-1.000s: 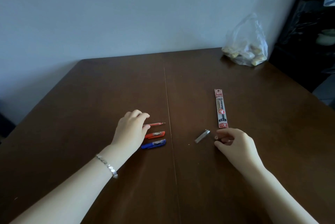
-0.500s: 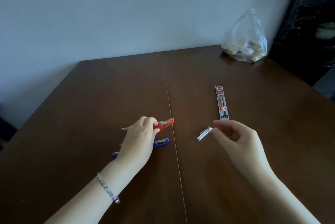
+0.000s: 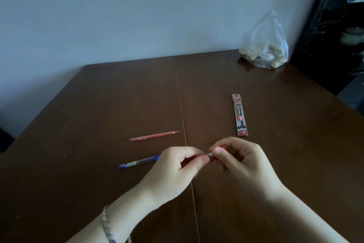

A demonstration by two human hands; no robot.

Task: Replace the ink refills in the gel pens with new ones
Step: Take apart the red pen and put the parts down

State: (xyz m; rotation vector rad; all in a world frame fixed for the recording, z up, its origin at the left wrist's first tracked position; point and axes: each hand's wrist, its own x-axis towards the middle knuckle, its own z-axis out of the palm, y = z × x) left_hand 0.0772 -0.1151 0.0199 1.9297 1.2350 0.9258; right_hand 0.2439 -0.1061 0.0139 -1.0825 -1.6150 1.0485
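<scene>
**A:** Where is the red pen [image 3: 211,157]?

**B:** Just above the worktop [image 3: 98,105], by its middle seam, and mostly hidden. The left hand [image 3: 177,166] has its grip curled round the barrel. The right hand [image 3: 240,162] pinches the silver tip end.

**A:** How will it handle?

**B:** Probably light, stiff and a bit slippery. I'd hold the barrel firmly and twist the tip with my fingertips. The loose red refill [image 3: 154,136] lies beyond the hands, the blue pen [image 3: 137,163] to their left, and the refill packet [image 3: 240,114] past the right one.
</scene>
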